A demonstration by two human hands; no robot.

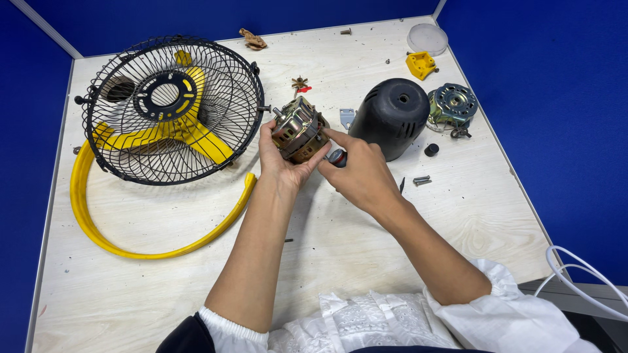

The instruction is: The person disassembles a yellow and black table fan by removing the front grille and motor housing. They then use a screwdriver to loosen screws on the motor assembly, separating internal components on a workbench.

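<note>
My left hand (280, 163) cups a small metal fan motor (299, 129) with copper windings, held a little above the pale wooden table (163, 287). My right hand (358, 174) touches the motor's right side with its forefinger and holds a screwdriver (337, 157) with a red-and-black handle in its palm. The motor's shaft points up and left, toward the black wire fan guard (171, 108).
The fan guard sits on a yellow stand with a curved yellow ring (98, 235) at left. A black motor cover (391, 116), a second motor (452, 106), a yellow bracket (420, 64), a clear round cap (427, 38), screws (421, 179) and small parts lie at right. White cables (582, 278) hang off the right edge.
</note>
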